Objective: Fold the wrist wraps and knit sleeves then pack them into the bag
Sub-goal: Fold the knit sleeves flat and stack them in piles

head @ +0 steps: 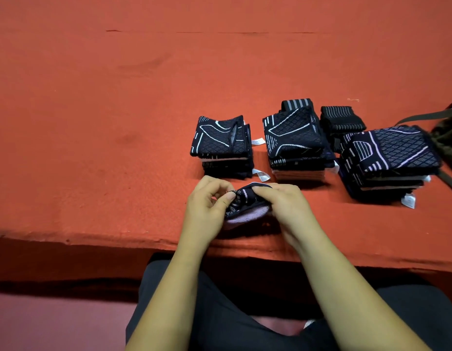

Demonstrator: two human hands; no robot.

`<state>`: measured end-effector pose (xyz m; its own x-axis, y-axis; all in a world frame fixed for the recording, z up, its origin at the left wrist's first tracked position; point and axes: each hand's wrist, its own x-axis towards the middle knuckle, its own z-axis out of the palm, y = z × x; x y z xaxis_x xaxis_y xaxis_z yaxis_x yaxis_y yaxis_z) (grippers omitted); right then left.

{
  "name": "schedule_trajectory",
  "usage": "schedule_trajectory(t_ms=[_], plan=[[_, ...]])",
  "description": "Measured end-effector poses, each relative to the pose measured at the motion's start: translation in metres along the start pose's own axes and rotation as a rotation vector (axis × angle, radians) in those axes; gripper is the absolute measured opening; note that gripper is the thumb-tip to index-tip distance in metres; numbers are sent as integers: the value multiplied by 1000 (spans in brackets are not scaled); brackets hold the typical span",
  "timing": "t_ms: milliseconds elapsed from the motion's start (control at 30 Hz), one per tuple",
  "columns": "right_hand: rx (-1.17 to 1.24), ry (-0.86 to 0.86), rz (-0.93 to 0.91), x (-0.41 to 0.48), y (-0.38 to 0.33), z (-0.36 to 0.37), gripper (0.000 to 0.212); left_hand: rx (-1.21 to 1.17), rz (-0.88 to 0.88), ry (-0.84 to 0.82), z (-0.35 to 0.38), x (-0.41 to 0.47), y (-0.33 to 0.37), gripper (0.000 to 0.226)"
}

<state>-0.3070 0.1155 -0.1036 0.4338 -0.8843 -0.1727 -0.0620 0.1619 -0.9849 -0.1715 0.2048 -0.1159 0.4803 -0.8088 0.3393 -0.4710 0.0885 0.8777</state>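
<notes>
A dark knit sleeve (245,203) with pale lines and a light inner side is held just above the red table near its front edge. My left hand (207,202) pinches its left end and my right hand (283,201) grips its right end. Behind them stand three piles of folded knit sleeves: a left pile (221,145), a middle pile (294,140) and a right pile (387,158). Folded black wrist wraps (341,119) with thin stripes lie behind the right pile. A dark camouflage bag (448,138) with a strap shows at the right edge.
The red cloth-covered table (118,122) stretches far to the left and back. Its front edge runs just below my hands. My lap in dark trousers (232,312) is below it. White labels stick out of the piles.
</notes>
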Motion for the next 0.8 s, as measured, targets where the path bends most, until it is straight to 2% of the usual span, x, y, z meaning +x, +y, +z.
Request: schedule_trajectory(t_ms=[133, 267, 367, 500, 667, 800], plan=[[17, 45, 30, 1, 5, 1, 27, 36, 34, -32, 6, -3, 3, 21], [-51, 173, -6, 3, 6, -4, 7, 86, 84, -173, 5, -6, 2, 10], [-89, 225, 7, 3, 7, -7, 19, 111, 38, -214, 6, -8, 3, 12], [-62, 185, 59, 1, 2, -8, 19, 252, 43, -265, 6, -7, 3, 20], [59, 82, 71, 0, -4, -7, 14, 374, 62, -224, 11, -7, -2, 26], [120, 19, 81, -3, -5, -5, 14, 304, 56, -136, 14, -10, -5, 22]])
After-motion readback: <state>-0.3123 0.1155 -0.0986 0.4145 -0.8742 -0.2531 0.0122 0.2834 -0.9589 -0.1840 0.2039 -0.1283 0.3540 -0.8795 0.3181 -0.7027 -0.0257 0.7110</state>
